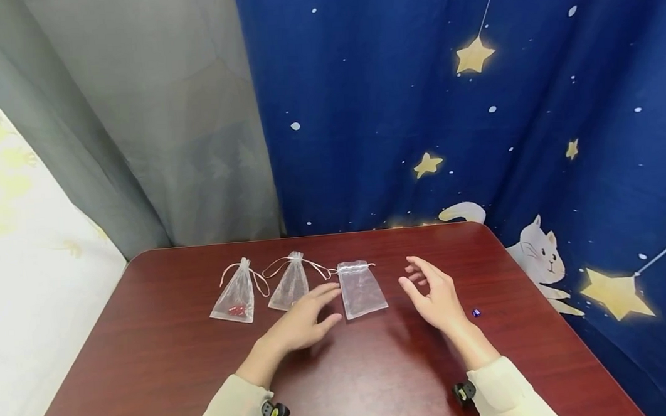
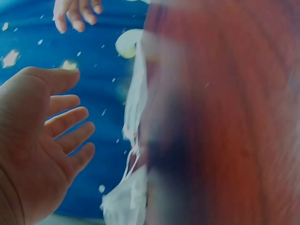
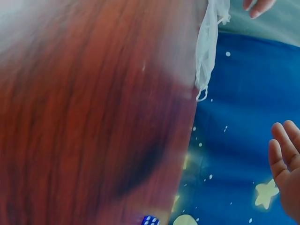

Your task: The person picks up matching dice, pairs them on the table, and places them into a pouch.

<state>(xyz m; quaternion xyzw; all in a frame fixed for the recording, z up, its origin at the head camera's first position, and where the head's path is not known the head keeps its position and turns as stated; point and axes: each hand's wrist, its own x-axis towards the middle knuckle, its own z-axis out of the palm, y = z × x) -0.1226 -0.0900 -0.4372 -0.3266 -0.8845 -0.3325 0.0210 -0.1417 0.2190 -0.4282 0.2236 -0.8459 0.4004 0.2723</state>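
My left hand [image 1: 300, 321] hovers over the table with fingers extended, overlapping the lower corner of the middle sheer drawstring bag [image 1: 290, 287]. To the right of its fingertips lies a flat, open-topped sheer bag [image 1: 362, 291] with a white cord. On that bag's other side my right hand [image 1: 435, 297] is held up, fingers relaxed and nothing in them. A small blue die [image 1: 476, 312] with white dots lies on the table just right of the right hand; the right wrist view shows the die [image 3: 150, 220] at its bottom edge. The leftmost bag [image 1: 237, 295], drawn closed, contains red dice [image 1: 237, 310].
The dark red wooden table [image 1: 166, 367] has rounded far corners. Behind it hang a grey curtain [image 1: 187, 127] and a blue curtain [image 1: 362, 118] with stars and a cat. Dark wrist cameras sit at both cream sleeves [image 1: 230, 411].
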